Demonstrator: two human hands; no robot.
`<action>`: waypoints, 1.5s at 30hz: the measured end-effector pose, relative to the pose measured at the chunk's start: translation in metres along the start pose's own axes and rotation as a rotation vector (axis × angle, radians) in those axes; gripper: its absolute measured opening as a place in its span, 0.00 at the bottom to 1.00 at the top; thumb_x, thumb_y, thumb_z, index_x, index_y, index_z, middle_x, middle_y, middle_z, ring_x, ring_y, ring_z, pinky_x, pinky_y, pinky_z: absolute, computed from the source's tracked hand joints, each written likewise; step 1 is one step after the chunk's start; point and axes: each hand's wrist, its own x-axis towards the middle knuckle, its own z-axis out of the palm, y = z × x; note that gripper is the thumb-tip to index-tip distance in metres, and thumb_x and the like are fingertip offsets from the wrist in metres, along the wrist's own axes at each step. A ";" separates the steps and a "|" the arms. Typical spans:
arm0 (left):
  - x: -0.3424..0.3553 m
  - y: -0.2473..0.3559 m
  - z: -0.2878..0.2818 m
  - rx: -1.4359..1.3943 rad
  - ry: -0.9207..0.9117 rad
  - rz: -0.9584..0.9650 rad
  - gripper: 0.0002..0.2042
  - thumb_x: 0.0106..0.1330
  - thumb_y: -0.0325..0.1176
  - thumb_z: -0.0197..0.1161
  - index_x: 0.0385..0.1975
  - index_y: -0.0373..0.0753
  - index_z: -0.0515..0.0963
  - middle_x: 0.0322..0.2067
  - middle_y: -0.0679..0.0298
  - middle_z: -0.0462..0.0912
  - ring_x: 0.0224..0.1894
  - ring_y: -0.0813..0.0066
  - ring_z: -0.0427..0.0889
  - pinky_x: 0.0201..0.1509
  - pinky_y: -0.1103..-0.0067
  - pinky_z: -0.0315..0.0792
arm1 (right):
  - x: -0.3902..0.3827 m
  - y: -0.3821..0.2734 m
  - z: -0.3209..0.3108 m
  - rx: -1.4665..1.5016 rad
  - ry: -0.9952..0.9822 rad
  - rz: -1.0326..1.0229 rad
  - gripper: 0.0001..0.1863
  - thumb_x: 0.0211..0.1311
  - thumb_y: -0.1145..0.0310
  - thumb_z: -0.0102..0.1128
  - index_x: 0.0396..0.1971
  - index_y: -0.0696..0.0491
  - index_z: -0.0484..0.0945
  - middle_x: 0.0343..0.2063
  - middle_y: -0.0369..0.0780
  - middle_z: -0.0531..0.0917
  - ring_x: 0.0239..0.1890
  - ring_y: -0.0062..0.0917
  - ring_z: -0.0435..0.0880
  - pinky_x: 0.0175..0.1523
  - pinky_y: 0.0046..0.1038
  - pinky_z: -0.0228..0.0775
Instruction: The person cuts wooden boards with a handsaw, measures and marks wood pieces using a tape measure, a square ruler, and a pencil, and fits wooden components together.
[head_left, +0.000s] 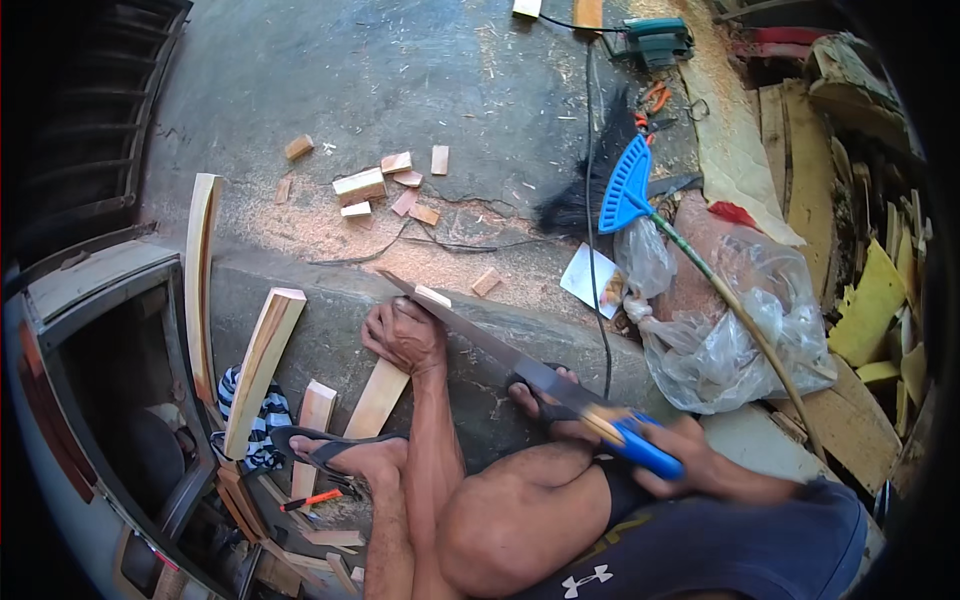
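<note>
A pale wooden strip (378, 402) slants up under my left hand (405, 335), which is closed around it near its far end. The short end of the strip shows just past my knuckles, at the edge of a concrete step. My right hand (684, 452), slightly blurred, is wrapped around the blue handle of a handsaw (505, 348). Its long blade runs up and leftward to the strip's end, close beside my left hand. Whether the teeth are in the wood I cannot tell. My sandalled foot (350, 455) rests by the strip's lower part.
Several cut wood blocks (360, 186) lie amid sawdust on the concrete. Longer curved wood pieces (265, 370) lean at left beside a metal-framed cabinet (105, 280). At right are a blue rake (627, 188), a plastic bag (710, 340), a green power tool (658, 43) and a black cord (591, 150).
</note>
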 end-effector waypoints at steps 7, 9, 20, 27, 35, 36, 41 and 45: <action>0.006 0.011 -0.004 -0.048 0.105 0.121 0.11 0.62 0.41 0.62 0.36 0.41 0.83 0.39 0.64 0.81 0.49 0.60 0.76 0.63 0.58 0.61 | 0.152 0.020 0.072 0.112 -0.069 0.132 0.27 0.51 0.67 0.69 0.53 0.58 0.80 0.33 0.48 0.88 0.20 0.38 0.86 0.25 0.34 0.80; 0.004 0.010 -0.002 -0.042 0.086 0.116 0.12 0.62 0.42 0.62 0.37 0.41 0.83 0.39 0.64 0.81 0.49 0.60 0.76 0.63 0.58 0.61 | 0.127 0.026 0.069 0.015 0.034 0.004 0.27 0.52 0.67 0.68 0.55 0.55 0.80 0.36 0.49 0.88 0.22 0.38 0.87 0.26 0.34 0.81; 0.006 0.011 -0.005 -0.003 0.019 0.093 0.13 0.62 0.41 0.62 0.40 0.42 0.84 0.43 0.64 0.83 0.51 0.60 0.76 0.64 0.58 0.61 | 0.151 0.018 0.064 0.084 -0.073 0.128 0.22 0.53 0.67 0.67 0.51 0.48 0.83 0.41 0.45 0.89 0.24 0.38 0.87 0.28 0.33 0.83; 0.007 -0.004 -0.005 -0.015 0.099 0.002 0.12 0.65 0.41 0.58 0.35 0.39 0.83 0.37 0.60 0.82 0.49 0.59 0.77 0.62 0.58 0.62 | 0.050 -0.018 0.026 -0.007 0.105 -0.057 0.20 0.52 0.67 0.68 0.47 0.55 0.83 0.36 0.47 0.89 0.28 0.38 0.89 0.27 0.34 0.81; 0.013 -0.010 -0.004 -0.031 0.182 -0.017 0.12 0.67 0.38 0.57 0.31 0.37 0.82 0.35 0.62 0.83 0.47 0.60 0.76 0.63 0.56 0.62 | 0.086 -0.023 0.038 -0.019 0.025 -0.095 0.28 0.55 0.73 0.64 0.59 0.52 0.78 0.49 0.46 0.87 0.35 0.33 0.91 0.30 0.27 0.81; 0.016 0.001 -0.006 -0.030 0.185 -0.046 0.12 0.67 0.37 0.56 0.30 0.36 0.82 0.35 0.62 0.83 0.47 0.60 0.76 0.63 0.56 0.62 | 0.042 -0.034 0.003 -0.263 -0.134 -0.071 0.26 0.56 0.74 0.63 0.58 0.54 0.79 0.57 0.45 0.83 0.42 0.30 0.91 0.32 0.21 0.82; 0.018 0.010 -0.012 -0.091 0.205 -0.001 0.12 0.66 0.37 0.57 0.30 0.35 0.82 0.38 0.61 0.83 0.48 0.60 0.77 0.62 0.56 0.63 | 0.117 -0.031 0.045 -0.069 0.062 0.001 0.17 0.59 0.69 0.67 0.48 0.53 0.83 0.31 0.47 0.88 0.24 0.33 0.89 0.27 0.31 0.80; 0.017 0.000 -0.004 -0.043 0.151 0.058 0.12 0.67 0.38 0.57 0.28 0.37 0.82 0.35 0.60 0.81 0.48 0.57 0.77 0.62 0.55 0.62 | 0.185 -0.001 0.084 0.070 0.002 0.133 0.11 0.58 0.64 0.67 0.35 0.54 0.79 0.22 0.49 0.84 0.22 0.39 0.86 0.28 0.36 0.77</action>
